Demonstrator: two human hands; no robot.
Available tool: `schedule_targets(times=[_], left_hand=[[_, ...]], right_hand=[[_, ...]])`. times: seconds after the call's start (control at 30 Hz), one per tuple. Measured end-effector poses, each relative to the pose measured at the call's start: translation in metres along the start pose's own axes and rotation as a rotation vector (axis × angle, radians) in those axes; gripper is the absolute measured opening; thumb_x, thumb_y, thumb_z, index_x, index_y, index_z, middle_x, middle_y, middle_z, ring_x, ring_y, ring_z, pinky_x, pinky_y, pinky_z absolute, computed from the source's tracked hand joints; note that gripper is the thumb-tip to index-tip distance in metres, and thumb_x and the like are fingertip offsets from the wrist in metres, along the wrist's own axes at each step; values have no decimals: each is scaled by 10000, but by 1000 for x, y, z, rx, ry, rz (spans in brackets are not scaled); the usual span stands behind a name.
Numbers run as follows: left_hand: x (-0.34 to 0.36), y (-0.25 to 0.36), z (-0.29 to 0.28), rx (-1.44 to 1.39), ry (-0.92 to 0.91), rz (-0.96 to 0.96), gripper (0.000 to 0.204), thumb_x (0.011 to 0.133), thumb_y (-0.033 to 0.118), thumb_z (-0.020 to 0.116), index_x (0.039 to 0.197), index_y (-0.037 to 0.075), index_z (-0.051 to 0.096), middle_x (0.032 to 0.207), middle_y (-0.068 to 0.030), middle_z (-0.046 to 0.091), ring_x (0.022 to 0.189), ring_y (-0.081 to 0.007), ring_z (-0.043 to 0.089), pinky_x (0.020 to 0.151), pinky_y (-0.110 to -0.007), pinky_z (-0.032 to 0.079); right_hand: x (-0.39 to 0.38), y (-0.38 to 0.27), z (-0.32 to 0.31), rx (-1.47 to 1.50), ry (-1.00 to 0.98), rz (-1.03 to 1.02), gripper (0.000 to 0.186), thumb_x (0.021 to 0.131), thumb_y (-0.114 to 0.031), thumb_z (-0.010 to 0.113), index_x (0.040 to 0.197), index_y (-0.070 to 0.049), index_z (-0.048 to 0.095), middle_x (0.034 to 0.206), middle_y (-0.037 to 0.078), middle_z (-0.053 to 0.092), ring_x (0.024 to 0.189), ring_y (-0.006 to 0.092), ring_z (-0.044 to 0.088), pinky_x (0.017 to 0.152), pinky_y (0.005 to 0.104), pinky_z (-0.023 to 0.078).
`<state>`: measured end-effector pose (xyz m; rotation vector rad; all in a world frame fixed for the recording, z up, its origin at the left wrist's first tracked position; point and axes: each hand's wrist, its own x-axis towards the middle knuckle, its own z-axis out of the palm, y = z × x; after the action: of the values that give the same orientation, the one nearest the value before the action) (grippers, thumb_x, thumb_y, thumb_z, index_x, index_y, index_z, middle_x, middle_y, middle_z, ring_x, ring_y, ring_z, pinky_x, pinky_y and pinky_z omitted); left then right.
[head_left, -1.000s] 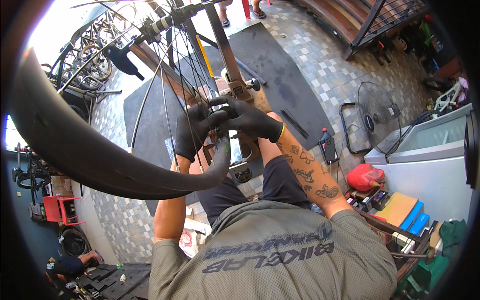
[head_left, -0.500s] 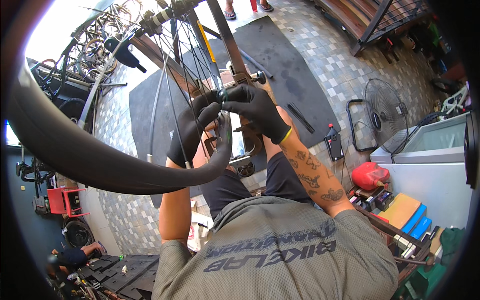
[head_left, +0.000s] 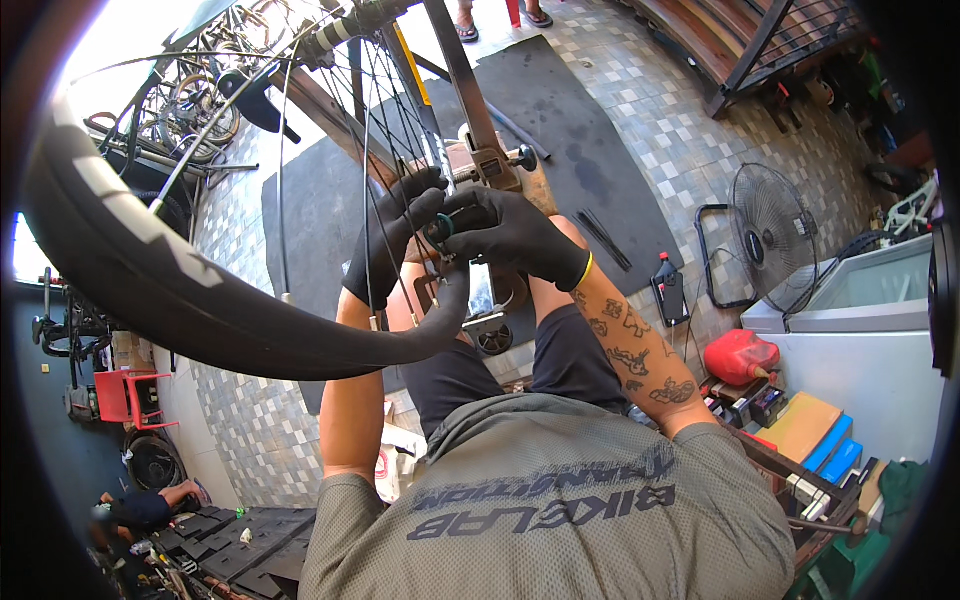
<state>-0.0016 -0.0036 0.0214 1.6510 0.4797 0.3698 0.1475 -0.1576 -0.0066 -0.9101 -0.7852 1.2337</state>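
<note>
A spoked bicycle wheel with a black rim (head_left: 250, 325) stands in a metal truing stand (head_left: 462, 85). Both my hands wear black gloves and meet by the rim's right end. A small round spoke wrench (head_left: 438, 229), dark with a teal edge, is pinched in the fingertips of my right hand (head_left: 515, 235), against the spokes just above the rim. My left hand (head_left: 392, 235) reaches in behind several spokes (head_left: 368, 180), its fingers closed beside the wrench. What the left fingertips grip is hidden.
A dark mat (head_left: 590, 150) lies under the stand on the tiled floor, with loose spokes (head_left: 605, 240) on it. To the right are a dark bottle (head_left: 665, 268), a phone (head_left: 673, 300), a fan (head_left: 768, 235), a red jug (head_left: 740, 357) and a white chest freezer (head_left: 860, 370).
The wheel has turned, bringing white marks on the rim into view at the left. The spoke wrench has moved down toward the rim, and my right hand has shifted slightly down.
</note>
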Motion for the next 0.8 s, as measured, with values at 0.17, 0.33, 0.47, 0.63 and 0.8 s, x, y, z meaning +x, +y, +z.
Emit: schedule_targets(times=[0.17,0.33,0.47,0.63,0.8], left_hand=[[2,-14,2,81,193,26,560,991,362,728,1337,-58,592,1202,-160,670,1109,-229,651,952,-349,519],[-7,-13,-7,136,103,112,256,1015,243,701,1050,1,625,859,-6,593,777,-97,564,684,-271,468],[-17,-11,-18,-38,-53,14,222,1034,184,673,1134,-14,681,884,-5,639,782,-81,552,686,-260,448],[-11,-14,-20,-106,-234,-17,292,1053,198,653,1254,-9,701,988,-11,694,869,-77,599,754,-261,497],[-10,-14,-7,27,-95,116,173,976,166,739,934,14,668,821,-9,631,776,-93,557,674,-287,463]], right_hand=[[11,4,-2,-41,-38,-35,507,902,-61,752,1357,41,555,1113,106,756,986,141,734,832,278,603],[18,22,-6,79,-48,-9,488,921,-99,732,1351,46,554,1108,101,748,992,142,724,847,280,585],[22,26,-9,96,-58,42,520,910,-97,736,1374,36,542,1136,80,721,1008,144,706,884,286,572],[20,11,-7,27,-97,54,589,869,-93,735,1395,50,513,1180,104,704,1041,165,706,916,294,562],[9,-5,-9,28,-197,93,661,869,-48,724,1467,38,456,1296,125,666,1143,173,669,959,311,561]])
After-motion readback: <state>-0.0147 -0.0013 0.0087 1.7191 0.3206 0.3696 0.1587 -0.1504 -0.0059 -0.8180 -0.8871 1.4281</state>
